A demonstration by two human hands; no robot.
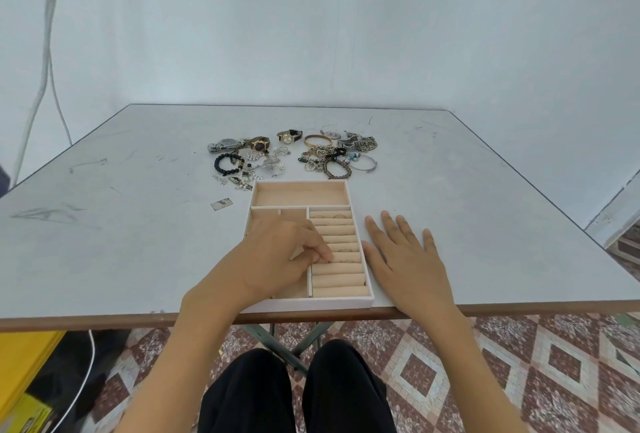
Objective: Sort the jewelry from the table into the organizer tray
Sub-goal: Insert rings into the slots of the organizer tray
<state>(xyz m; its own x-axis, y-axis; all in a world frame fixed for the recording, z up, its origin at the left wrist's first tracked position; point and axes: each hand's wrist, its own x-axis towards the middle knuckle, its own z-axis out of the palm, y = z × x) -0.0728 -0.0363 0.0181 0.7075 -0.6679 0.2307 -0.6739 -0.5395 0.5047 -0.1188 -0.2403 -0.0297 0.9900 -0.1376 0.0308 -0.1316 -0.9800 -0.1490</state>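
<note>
**Q:** What surrounds the tray, and what blocks it?

**A:** A pale counter [485, 207]. From the left, a small flat tag [221, 204] lies at the tray's 10 o'clock. At 11 o'clock is a heap of watches and trinkets [258, 164], and at 1 o'clock a heap of bangles and chains [339, 155]. The left hand [280, 252] covers the tray's left compartments. Its fingers are curled with the tips bunched on the ring rolls [341, 280]; whether they pinch a ring cannot be seen. The right hand [405, 259] lies flat with fingers spread at 3 o'clock, just beside the tray.

**Q:** Where is the tray, and how does it lie?

**A:** The organizer tray [311, 302] sits at the counter's near edge. Its long axis runs from 6 to 12 o'clock, and the rolls lie across it from 9 to 3.
</note>
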